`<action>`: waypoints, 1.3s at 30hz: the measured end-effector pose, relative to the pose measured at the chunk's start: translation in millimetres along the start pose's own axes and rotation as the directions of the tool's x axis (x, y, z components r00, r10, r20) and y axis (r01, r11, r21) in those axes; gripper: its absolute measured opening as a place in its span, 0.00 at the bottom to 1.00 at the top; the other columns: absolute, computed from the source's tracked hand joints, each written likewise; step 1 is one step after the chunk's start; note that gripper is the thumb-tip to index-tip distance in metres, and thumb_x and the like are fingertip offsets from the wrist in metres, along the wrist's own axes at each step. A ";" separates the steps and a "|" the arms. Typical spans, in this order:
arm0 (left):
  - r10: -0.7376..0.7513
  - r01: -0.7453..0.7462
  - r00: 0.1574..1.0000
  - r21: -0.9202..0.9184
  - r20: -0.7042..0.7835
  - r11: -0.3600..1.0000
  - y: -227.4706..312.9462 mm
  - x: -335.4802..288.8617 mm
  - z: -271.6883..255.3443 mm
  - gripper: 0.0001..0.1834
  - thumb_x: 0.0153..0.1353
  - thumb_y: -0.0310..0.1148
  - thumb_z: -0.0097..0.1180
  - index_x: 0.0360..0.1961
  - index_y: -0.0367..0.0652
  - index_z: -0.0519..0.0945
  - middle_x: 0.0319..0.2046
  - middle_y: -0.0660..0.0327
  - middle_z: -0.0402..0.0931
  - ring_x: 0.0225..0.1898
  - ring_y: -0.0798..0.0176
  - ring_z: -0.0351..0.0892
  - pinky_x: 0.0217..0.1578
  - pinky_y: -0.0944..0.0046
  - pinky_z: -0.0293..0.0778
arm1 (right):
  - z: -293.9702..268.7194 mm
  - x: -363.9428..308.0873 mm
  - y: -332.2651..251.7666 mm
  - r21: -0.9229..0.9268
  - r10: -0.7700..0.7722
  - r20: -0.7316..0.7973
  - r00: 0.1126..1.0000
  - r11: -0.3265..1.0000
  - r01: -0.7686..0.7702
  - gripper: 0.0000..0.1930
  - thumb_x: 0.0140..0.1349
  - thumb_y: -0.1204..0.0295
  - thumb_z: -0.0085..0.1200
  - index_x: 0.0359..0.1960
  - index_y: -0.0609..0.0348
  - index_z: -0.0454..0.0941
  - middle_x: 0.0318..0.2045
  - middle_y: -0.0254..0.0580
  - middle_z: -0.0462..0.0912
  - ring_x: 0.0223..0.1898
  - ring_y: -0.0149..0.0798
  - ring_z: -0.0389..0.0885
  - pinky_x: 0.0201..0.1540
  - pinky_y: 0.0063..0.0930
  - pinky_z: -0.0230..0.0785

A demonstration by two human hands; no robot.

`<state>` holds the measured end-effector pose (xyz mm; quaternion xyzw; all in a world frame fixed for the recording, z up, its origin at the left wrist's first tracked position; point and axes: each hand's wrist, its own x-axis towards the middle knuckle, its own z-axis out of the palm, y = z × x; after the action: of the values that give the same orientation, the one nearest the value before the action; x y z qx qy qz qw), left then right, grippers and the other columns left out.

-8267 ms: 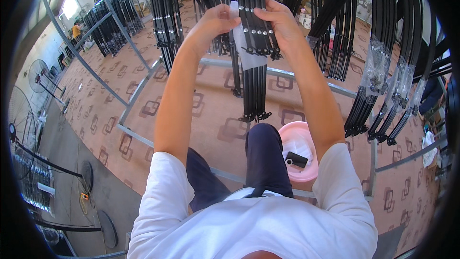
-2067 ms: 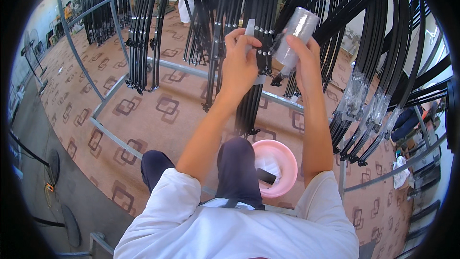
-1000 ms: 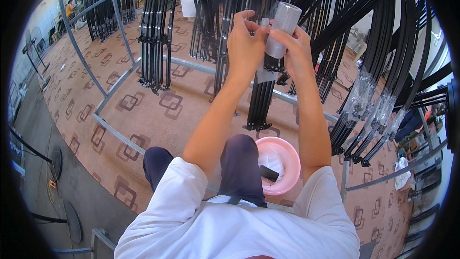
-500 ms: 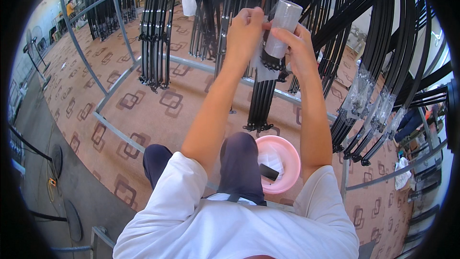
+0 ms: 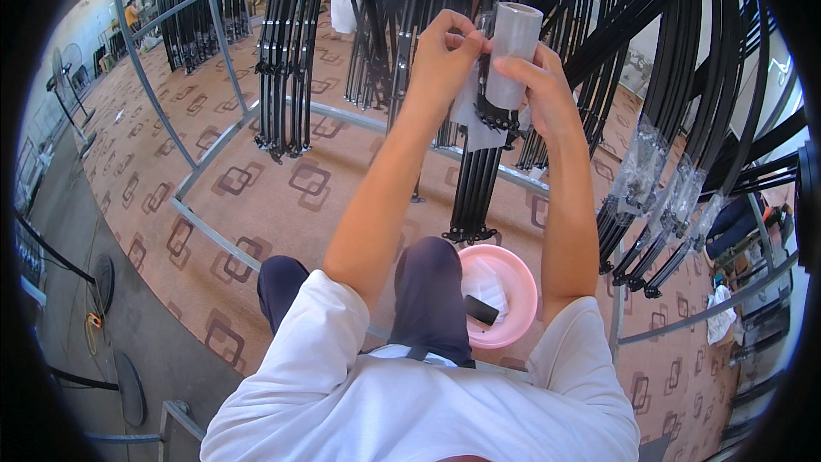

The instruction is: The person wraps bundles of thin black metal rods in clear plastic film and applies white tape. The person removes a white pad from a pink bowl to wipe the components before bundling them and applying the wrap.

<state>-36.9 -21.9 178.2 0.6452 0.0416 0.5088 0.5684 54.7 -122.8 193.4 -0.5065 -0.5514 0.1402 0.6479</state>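
Note:
My right hand (image 5: 546, 85) is wrapped round an upright roll of clear plastic film (image 5: 516, 43), its thumb across the front. Just left of the roll, my left hand (image 5: 446, 51) is closed in a pinch at the edge of the film. A loose flap of film (image 5: 486, 133) hangs below the roll, against a hanging bundle of black metal bars (image 5: 481, 184). Part of that bundle is hidden behind the roll and my hands.
A pink basin (image 5: 523, 295) holding a dark phone (image 5: 481, 310) and white sheets stands by my knee. Grey metal rails (image 5: 218, 231) frame the patterned carpet. More black bars (image 5: 285, 60) hang left; film-wrapped ones (image 5: 637, 171) hang right. Fans (image 5: 68, 77) stand far left.
The roll and both hands have shifted slightly to the right. My left fingers have drawn into a tighter pinch at the film's edge. The roll stands more upright.

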 end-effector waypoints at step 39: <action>0.018 -0.049 0.947 -0.088 -0.320 0.995 -17.3 -9.7 27.9 0.13 0.54 0.35 0.49 0.32 0.33 0.69 0.23 0.61 0.71 0.24 0.69 0.69 0.29 0.68 0.66 | 16.7 1.6 5.9 0.344 0.068 -0.446 0.893 0.934 0.101 0.22 0.41 0.72 0.62 0.38 0.68 0.68 0.33 0.44 0.75 0.33 0.33 0.74 0.35 0.23 0.65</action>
<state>-12.8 -41.2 163.4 0.5275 0.0975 0.6172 0.5757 43.2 -110.6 187.5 -0.3938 -0.3558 0.1114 0.8402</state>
